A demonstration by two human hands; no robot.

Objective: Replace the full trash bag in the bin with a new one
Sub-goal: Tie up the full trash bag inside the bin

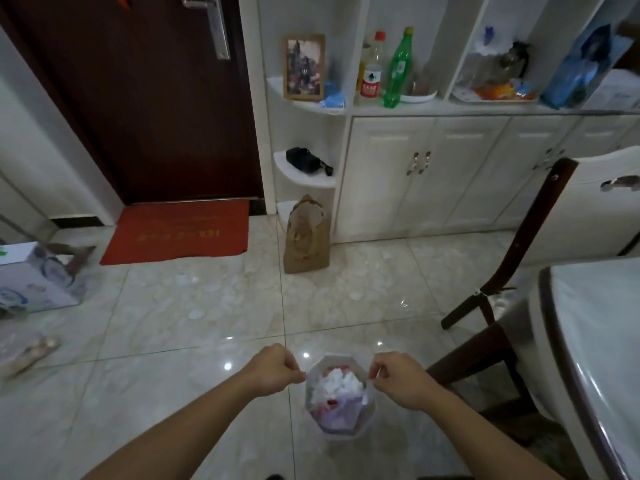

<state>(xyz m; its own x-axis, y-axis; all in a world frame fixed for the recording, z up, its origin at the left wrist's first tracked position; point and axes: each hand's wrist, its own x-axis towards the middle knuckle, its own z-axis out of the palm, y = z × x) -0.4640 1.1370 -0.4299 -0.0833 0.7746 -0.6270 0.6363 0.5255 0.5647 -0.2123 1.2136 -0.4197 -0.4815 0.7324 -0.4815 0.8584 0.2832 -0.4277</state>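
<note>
**Two Fists On The Edge Of A Full Bag**

Left hand (275,370) curled tight into a fist, thumb side up, knuckles pointing to 12 o'clock. Pinching the thin see-through edge of the trash bag (341,398) at its 9 o'clock side, with the fingertips right at the rim. Right hand (398,375) curled the same way, pinching the bag's edge at its 3 o'clock side, a bit of the thin plastic showing between thumb and finger. Hands apart, one on each side of the bag, the bag's mouth pulled wide between them.

Both arms bare, reaching out long and straight from 6 o'clock, coming in like a V toward the bag. Wrists nearly flat, backs of the hands facing up.

Bag low in the view at about 6 o'clock, just right of the middle, down on the shiny tile floor (194,306). Stuffed with white crumpled paper and little bits of red and purple. Hard to tell the bin from the bag, since the plastic covers it all.

Farther off: a red doormat (176,232) at 11 o'clock by the dark door (145,109). A brown paper bag (306,237) standing at 12 o'clock beside the white cabinet (433,174). A green bottle (398,69) up on the shelf at 1 o'clock. A dark wooden chair (498,282) at 3 o'clock, next to a table (595,341) with a white cover. A cardboard box (31,278) at 9 o'clock.
</note>
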